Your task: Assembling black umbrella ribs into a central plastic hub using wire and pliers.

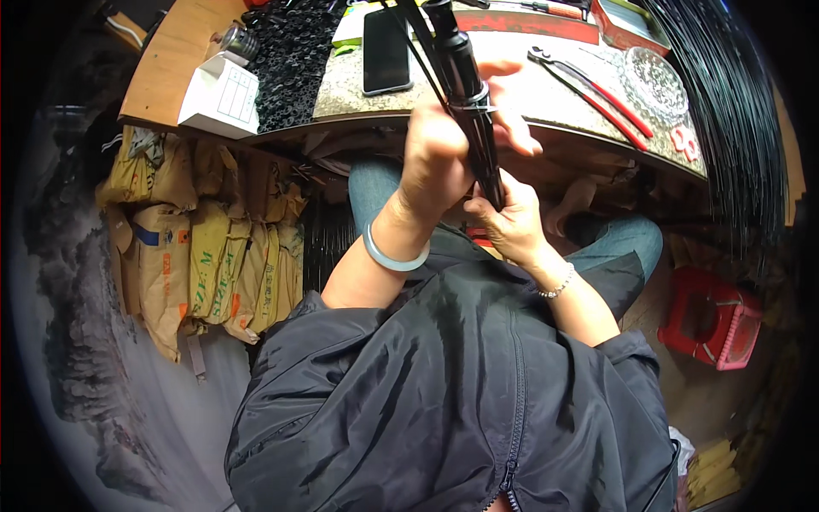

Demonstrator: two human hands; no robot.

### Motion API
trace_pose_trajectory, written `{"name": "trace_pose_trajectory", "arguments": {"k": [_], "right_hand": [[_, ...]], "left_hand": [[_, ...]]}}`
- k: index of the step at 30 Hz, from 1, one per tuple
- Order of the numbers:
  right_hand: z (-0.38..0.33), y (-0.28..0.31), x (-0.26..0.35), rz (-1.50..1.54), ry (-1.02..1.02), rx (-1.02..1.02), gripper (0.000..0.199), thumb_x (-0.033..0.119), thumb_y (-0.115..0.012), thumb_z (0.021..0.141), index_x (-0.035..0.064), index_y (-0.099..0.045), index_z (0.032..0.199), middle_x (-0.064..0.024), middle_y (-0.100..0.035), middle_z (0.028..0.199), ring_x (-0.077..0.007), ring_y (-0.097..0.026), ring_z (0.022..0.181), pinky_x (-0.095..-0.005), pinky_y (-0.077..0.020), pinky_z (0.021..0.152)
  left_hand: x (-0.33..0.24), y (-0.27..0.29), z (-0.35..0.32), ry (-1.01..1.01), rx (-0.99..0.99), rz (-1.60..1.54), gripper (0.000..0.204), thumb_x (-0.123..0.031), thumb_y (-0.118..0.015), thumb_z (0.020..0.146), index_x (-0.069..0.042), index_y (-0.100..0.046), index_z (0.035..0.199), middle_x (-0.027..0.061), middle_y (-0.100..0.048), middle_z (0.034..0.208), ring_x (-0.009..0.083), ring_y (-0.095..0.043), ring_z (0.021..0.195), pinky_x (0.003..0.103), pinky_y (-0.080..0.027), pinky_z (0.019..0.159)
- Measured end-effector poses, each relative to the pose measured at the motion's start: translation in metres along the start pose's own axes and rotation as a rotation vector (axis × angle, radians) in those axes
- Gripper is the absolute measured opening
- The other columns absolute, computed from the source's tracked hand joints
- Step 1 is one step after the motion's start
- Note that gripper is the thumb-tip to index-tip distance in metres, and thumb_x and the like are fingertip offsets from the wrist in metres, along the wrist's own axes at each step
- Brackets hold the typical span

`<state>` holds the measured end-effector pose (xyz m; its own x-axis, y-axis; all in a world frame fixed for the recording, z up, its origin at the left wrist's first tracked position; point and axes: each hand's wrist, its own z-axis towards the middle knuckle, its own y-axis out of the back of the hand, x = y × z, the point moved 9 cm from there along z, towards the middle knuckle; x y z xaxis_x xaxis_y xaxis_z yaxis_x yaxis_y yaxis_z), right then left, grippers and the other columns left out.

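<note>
In front of me, tilted toward the camera, is what looks like a black umbrella frame (461,72), a thick stepped tube with thin dark rods beside it. My left hand (439,149) is around its middle; the fingers reach past the far side, some spread apart. A thin silvery wire ring (474,108) circles the tube at this hand. Lower down, my right hand (514,220) pinches the narrow end between thumb and fingers. A bluish bangle is on my left wrist and a beaded bracelet on my right.
On the table lie a phone (386,51), red-handled nippers (593,96), a glass dish (655,84), small pink scissors (683,143), a white box (219,96) and many small black parts (286,64). Long black rods (725,102) overhang the right edge. Paper sacks (162,264) and a red plastic stool (710,318) stand below.
</note>
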<state>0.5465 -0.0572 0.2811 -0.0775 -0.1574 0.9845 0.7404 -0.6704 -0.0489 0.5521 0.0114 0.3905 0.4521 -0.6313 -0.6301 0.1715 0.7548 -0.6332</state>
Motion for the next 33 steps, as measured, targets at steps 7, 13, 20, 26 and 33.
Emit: {"name": "trace_pose_trajectory", "arguments": {"k": [7, 13, 20, 26, 33], "right_hand": [[0.006, 0.02, 0.047, -0.201, 0.287, -0.051, 0.062, 0.037, -0.077, 0.065, 0.0033, -0.054, 0.111, -0.0074, -0.057, 0.09, -0.017, -0.057, 0.081, -0.0296, -0.0459, 0.074], [-0.005, 0.027, 0.172, -0.695, 0.796, -0.35, 0.094, 0.062, -0.07, 0.058, -0.0023, -0.045, 0.123, -0.0146, -0.05, 0.119, -0.0251, -0.045, 0.11, -0.0362, -0.0367, 0.093], [-0.005, 0.026, 0.175, -0.648, 0.643, -0.32, 0.012, 0.008, -0.069, 0.075, 0.0034, -0.06, 0.08, -0.0083, -0.056, 0.091, -0.0196, -0.048, 0.088, -0.0311, -0.0372, 0.082], [-0.018, 0.017, 0.171, -0.826, 0.834, -0.4, 0.012, 0.008, -0.068, 0.072, 0.006, -0.059, 0.08, -0.0056, -0.053, 0.069, -0.0213, -0.05, 0.062, -0.0324, -0.0356, 0.066], [0.012, 0.034, 0.126, 0.296, 0.107, -0.151, 0.009, 0.008, -0.061, 0.084, -0.0014, -0.058, 0.083, -0.0016, -0.06, 0.072, -0.0042, -0.055, 0.067, -0.0187, -0.0448, 0.06]], "left_hand": [[-0.002, -0.001, -0.011, 0.094, -0.213, 0.581, 0.009, -0.002, -0.064, 0.08, 0.004, -0.062, 0.086, 0.0069, -0.064, 0.071, 0.0068, -0.056, 0.055, 0.019, -0.044, 0.048], [-0.01, -0.002, -0.017, -0.039, -0.32, 0.786, 0.016, 0.002, -0.055, 0.082, 0.004, -0.062, 0.097, 0.0059, -0.064, 0.077, 0.0064, -0.057, 0.066, 0.022, -0.047, 0.059], [-0.012, -0.016, -0.015, -0.222, -0.159, 0.92, 0.01, -0.001, -0.057, 0.081, 0.005, -0.061, 0.086, 0.0059, -0.064, 0.08, 0.0069, -0.058, 0.069, 0.022, -0.047, 0.061], [-0.009, 0.001, -0.015, -0.045, -0.417, 0.723, 0.014, 0.001, -0.055, 0.084, 0.005, -0.065, 0.093, -0.0069, -0.052, 0.061, -0.0013, -0.039, 0.051, 0.018, -0.029, 0.043], [-0.003, -0.002, -0.015, -0.088, -0.266, 0.737, 0.02, 0.001, -0.05, 0.087, 0.007, -0.059, 0.103, 0.0048, -0.062, 0.07, 0.0016, -0.048, 0.05, 0.017, -0.036, 0.044]]}}
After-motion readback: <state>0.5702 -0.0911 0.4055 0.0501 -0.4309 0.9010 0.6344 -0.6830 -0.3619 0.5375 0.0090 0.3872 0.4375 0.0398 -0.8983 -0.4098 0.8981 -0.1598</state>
